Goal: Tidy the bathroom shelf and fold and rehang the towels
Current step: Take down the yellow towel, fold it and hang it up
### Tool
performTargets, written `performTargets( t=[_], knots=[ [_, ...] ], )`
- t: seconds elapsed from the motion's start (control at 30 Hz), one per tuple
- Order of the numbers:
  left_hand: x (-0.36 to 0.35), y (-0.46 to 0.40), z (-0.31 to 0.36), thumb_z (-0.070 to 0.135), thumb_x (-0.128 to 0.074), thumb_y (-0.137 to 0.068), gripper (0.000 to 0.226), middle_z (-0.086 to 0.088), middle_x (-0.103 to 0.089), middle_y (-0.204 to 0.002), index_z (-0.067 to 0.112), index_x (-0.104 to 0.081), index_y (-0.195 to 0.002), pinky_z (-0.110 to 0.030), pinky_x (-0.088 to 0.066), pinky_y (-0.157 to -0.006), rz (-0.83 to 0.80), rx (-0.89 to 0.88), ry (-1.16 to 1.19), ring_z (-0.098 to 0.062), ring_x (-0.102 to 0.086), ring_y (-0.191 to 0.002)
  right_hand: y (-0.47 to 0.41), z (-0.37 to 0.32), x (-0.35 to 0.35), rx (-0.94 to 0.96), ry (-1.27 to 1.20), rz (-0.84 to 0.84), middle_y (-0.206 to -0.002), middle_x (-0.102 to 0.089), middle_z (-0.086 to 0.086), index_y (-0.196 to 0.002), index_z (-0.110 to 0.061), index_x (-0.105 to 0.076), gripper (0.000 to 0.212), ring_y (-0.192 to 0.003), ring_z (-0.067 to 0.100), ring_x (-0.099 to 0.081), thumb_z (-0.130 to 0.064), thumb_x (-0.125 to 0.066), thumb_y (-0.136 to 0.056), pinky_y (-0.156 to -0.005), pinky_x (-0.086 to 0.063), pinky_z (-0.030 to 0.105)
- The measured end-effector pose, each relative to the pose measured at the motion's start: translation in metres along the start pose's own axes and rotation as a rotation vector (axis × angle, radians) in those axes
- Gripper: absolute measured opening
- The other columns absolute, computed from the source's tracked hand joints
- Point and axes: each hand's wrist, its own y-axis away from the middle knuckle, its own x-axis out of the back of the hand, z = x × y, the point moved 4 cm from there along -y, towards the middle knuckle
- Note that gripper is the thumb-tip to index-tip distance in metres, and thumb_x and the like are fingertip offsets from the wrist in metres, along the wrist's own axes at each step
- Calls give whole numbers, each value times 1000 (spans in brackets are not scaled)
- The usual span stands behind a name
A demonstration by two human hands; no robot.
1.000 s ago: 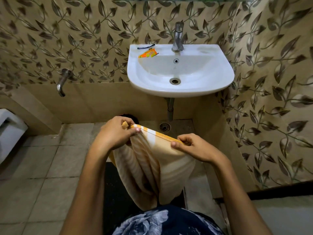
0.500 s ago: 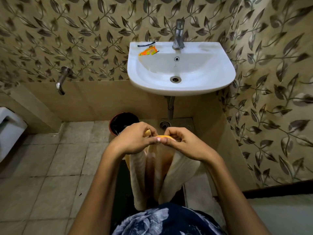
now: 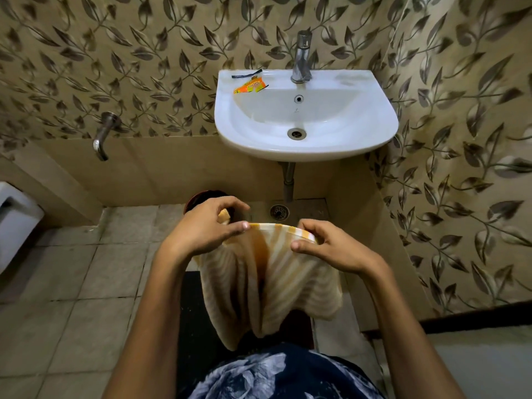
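Item: striped towel point(image 3: 276, 283), top hem pinched by our left hand point(image 3: 205, 231) and right hand point(image 3: 331, 249), hanging below the fingers point(image 3: 244, 225); we judge folding underway, rehanging and shelf pending.

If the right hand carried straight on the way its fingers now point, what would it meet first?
The right hand, pinching the striped towel's top edge, points its fingers left, so it would probably meet the left hand first; depth is uncertain.

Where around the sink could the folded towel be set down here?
The sink rim is bare right of the faucet; left of it lie an orange sachet and a black strip. The basin is bare around the drain. Both hands, left and right, hold the towel.
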Motion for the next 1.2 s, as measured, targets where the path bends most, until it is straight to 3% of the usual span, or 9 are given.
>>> performTargets(
  t=[0.1,0.2,0.3,0.43,0.57,0.73,0.87,1.1,1.2],
  knots=[
    [-18,2,12,34,-70,-79,56,18,-47,-127,40,-47,-130,-31,-41,-100,-182,-55,22,-4,-45,-118,-7,-20,-14,93,-11,-30,-67,-46,-15,-72,-23,-52,21,-63,0,-41,-31,-63,-88,-59,-31,21],
    [-35,4,23,37,-64,-83,27,9,-63,-104,27,-65,-108,-33,-46,-85,-246,-118,-16,-11,-58,-98,-12,-34,-22,137,-24,-14,-66,-48,-17,-70,-29,-51,22,-63,-2,-41,-29,-64,-88,-58,-32,19],
    [-29,6,21,37,-61,-85,16,9,-60,-74,25,-66,-77,-32,-42,-70,-175,-116,-18,-11,-55,-74,-9,-32,-19,126,-47,31,-63,-48,-17,-71,-21,-53,22,-60,-2,-42,-29,-68,-85,-55,-31,15],
    [-8,10,10,32,-59,-88,18,3,-64,-76,23,-66,-73,-35,-44,-72,16,-93,13,-16,-58,-77,1,-14,-12,34,11,2,-71,-54,-8,-77,-8,-57,32,-69,5,-49,-36,-71,-81,-64,-35,20],
    [3,12,-4,28,-65,-84,11,5,-68,-86,19,-71,-86,-30,-44,-70,188,3,97,-14,-60,-85,9,-5,1,-19,26,76,-68,-50,-7,-72,-11,-54,39,-67,7,-47,-48,-67,-77,-65,-34,31],
    [-27,13,18,35,-69,-79,59,13,-46,-139,43,-44,-132,-33,-38,-103,-138,-67,-4,-10,-41,-128,3,-19,-13,61,88,27,-71,-53,-5,-75,-13,-55,36,-72,18,-53,-47,-67,-79,-67,-39,37],
    [-40,12,28,37,-63,-84,6,6,-64,-92,31,-63,-86,-35,-46,-77,-186,-130,-51,-14,-57,-87,2,-25,-13,86,114,77,-68,-56,-11,-71,-24,-57,34,-68,6,-52,-55,-69,-69,-65,-40,34],
    [-17,11,10,33,-60,-87,20,7,-57,-75,27,-58,-68,-31,-39,-67,59,-53,8,-11,-52,-75,17,-5,9,-27,39,113,-62,-55,-15,-71,-21,-61,27,-60,-1,-49,-45,-74,-74,-57,-37,23],
    [-12,8,-1,30,-61,-87,23,4,-59,-73,24,-57,-65,-32,-38,-68,155,36,59,-12,-53,-74,24,0,16,-32,-160,188,-62,-61,-17,-77,-24,-66,12,-59,-5,-55,-24,-62,-89,-54,-43,16]
  ],
)
